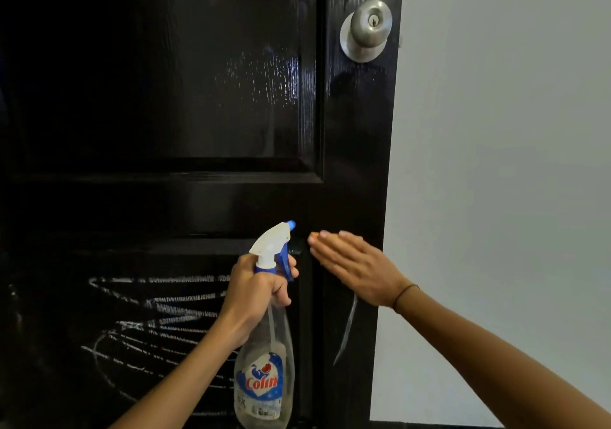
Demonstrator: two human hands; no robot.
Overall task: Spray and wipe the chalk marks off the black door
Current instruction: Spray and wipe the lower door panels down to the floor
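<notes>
Orange cloth (313, 237) pressed flat to black door (198, 98) under straight right-hand fingers (330, 247); left hand (254, 293) curled around spray bottle (264, 362); chalk marks (158, 313) scribbled below.

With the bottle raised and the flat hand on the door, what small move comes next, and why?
Probably turn the spray bottle in the left hand down-left and spray the chalk marks: they look unwiped, while the right hand presses something orange, mostly hidden, on the door.
</notes>
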